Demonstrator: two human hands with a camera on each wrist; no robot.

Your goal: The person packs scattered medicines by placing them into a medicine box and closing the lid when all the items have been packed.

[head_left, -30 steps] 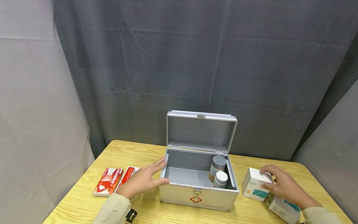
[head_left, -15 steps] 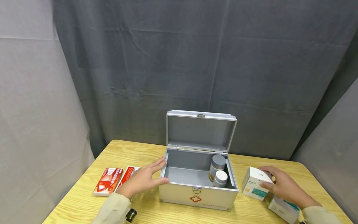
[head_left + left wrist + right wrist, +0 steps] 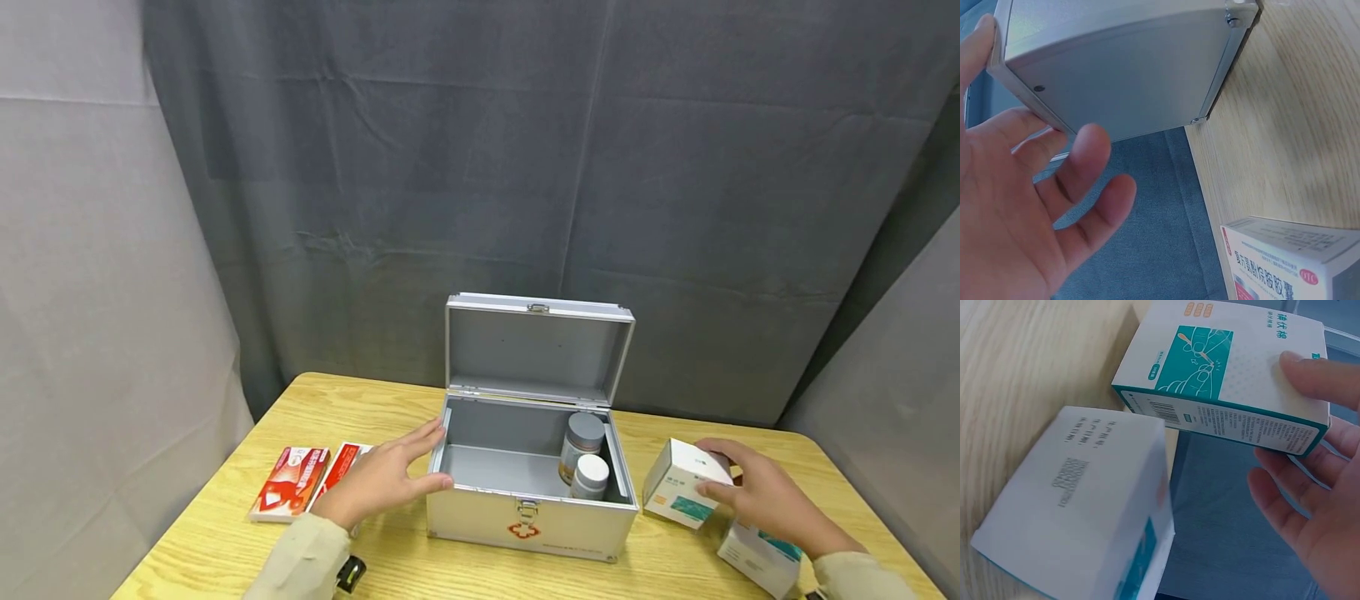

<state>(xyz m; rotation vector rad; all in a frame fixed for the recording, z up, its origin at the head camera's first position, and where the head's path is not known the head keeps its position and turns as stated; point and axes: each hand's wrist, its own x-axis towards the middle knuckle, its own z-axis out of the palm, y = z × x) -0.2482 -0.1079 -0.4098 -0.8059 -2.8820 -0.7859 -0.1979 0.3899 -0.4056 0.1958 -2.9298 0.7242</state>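
A silver first-aid case [image 3: 480, 517] stands with its lid raised. Inside its right end are a grey-capped bottle [image 3: 579, 454] and a white-capped bottle [image 3: 590, 477]. My left hand [image 3: 381, 483] touches the case's left rim, fingers loosely extended, the thumb at the front corner. Right of the case, my right hand [image 3: 768, 504] pinches a white and teal carton of iodine swabs [image 3: 1241, 369] between thumb and fingers; it is slightly tilted. A similar white carton [image 3: 1079, 494] lies just nearer, beside that hand.
At the left of the wooden table [image 3: 405, 567] lie a red and white medicine box [image 3: 291, 483] and another one [image 3: 341, 467], partly hidden behind my left hand. Grey curtain [image 3: 525, 167] hangs behind the table, with pale cloth [image 3: 97, 292] to the left.
My right hand has tilted the swab carton and raised it slightly, widening the gap to the second carton. The left hand has stayed at the case's rim.
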